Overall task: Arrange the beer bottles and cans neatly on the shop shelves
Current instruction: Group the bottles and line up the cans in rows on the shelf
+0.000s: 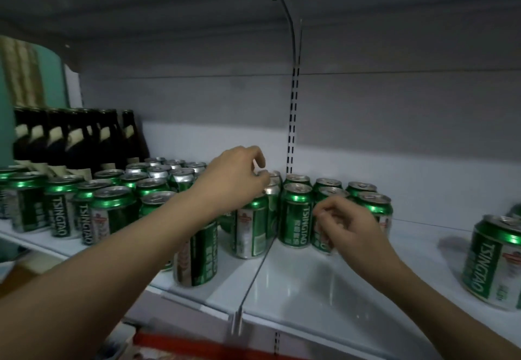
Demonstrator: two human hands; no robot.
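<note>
Two bare forearms come into view from the bottom edge, one on each side. No sleeve covers either of them as far as the picture shows (the upper arms are cut off by the frame). The left hand (pixel 239 175) and the right hand (pixel 348 225) wear no gloves. Neither wrist shows a watch or band, and the fingers that show are without rings.

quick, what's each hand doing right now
Left hand: fingers curled over the top of a green can, gripping its rim.
Right hand: fingers curled, touching another can; grip unclear.
</note>
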